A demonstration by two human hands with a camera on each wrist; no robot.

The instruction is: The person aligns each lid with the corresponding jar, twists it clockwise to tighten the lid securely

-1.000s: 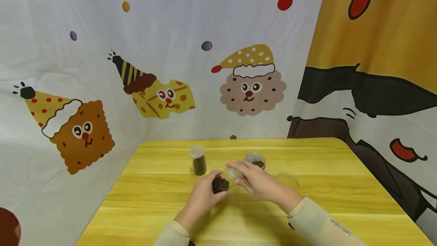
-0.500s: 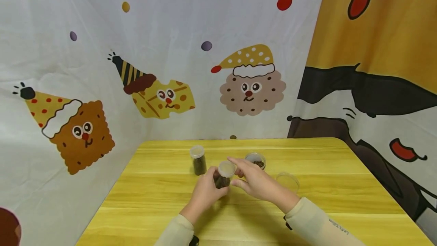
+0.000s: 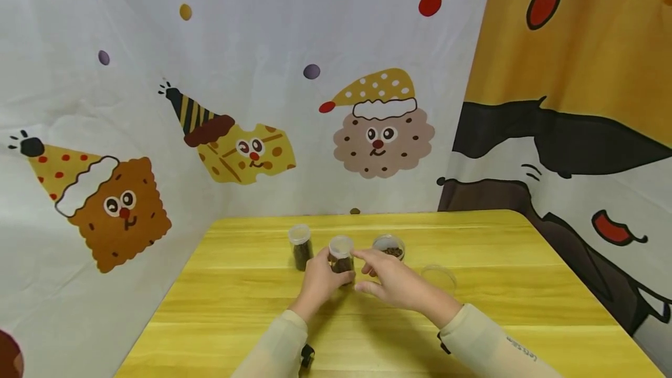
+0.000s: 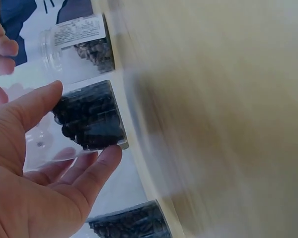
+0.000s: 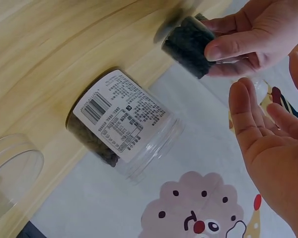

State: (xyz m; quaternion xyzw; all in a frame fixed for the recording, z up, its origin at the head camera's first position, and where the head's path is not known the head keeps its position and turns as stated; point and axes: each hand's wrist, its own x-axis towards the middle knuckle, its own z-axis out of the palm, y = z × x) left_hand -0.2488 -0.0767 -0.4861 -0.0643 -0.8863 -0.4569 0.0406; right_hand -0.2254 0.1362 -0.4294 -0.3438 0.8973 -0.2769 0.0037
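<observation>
My left hand (image 3: 319, 283) grips a small clear jar (image 3: 342, 262) of dark, lumpy pieces, thumb on one side and fingers on the other. The jar stands upright, low over the tabletop, with a pale lid on top; whether its base touches the wood I cannot tell. Just right of it is my right hand (image 3: 396, 284), fingers spread and holding nothing, its fingertips close to the jar. In the right wrist view this hand (image 5: 273, 144) is plainly apart from the dark-filled jar (image 5: 186, 47).
Behind and left stands a similar lidded jar (image 3: 301, 252) of dark contents. A wider uncapped jar (image 3: 389, 245), with a printed label (image 5: 121, 116) and brown pieces low inside, stands at the back right. A clear round lid (image 3: 440, 277) lies on the yellow wooden table (image 3: 504, 308).
The tilted jar has come upright and moved slightly away, lower toward the tabletop, in my left hand. My right hand has let go of its lid and opened beside it.
</observation>
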